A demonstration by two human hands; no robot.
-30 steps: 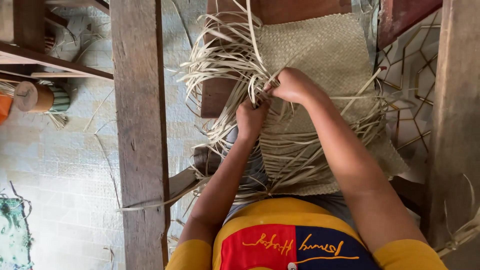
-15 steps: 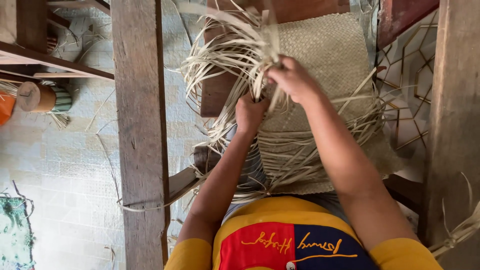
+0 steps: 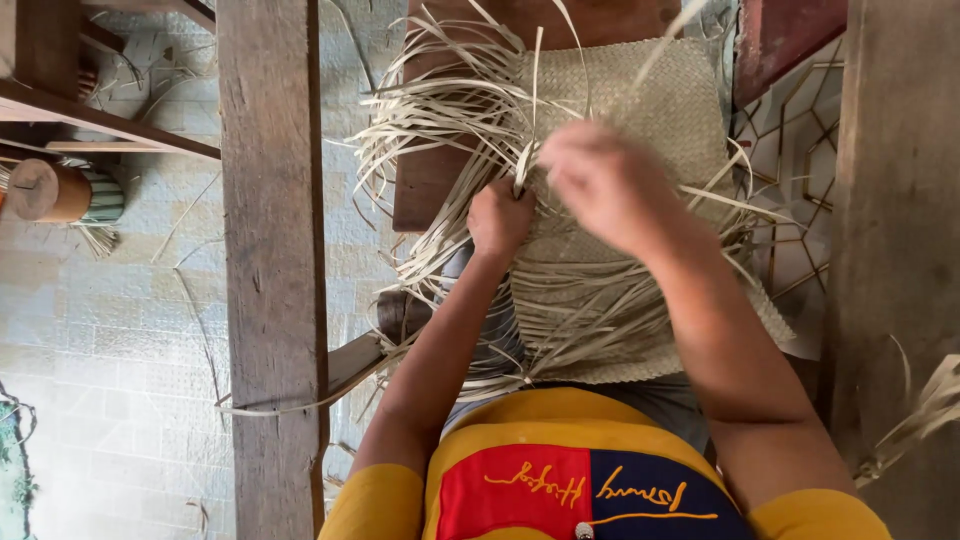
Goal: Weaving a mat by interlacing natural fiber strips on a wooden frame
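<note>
A half-woven mat (image 3: 640,130) of pale, flat straw strips lies across the person's lap and over a dark wooden board (image 3: 425,185), its long axis running from the body away toward the top of the view. The finished part is a tight, fine checker weave, dull tan and matte. From its left edge and its near end, unwoven loose strips (image 3: 430,130) fan out, long, thin and ribbon-like, mostly pointing left and down, some curling upward.

The left hand (image 3: 500,215) is closed in a fist on a bunch of these strips right at the woven edge, with a few strips standing up out of the grip. The right hand (image 3: 600,180) hovers just beside it over the mat and is blurred; its fingers look drawn together, but whether they pinch a strip cannot be told.

The person wears a yellow shirt (image 3: 570,470) with red and navy panels. To the left stands a rough, weathered wooden post (image 3: 270,250), with a pale tiled floor (image 3: 110,350) beyond it, scattered with stray straw. A short wooden cylinder (image 3: 45,190) lies at the far left.
</note>
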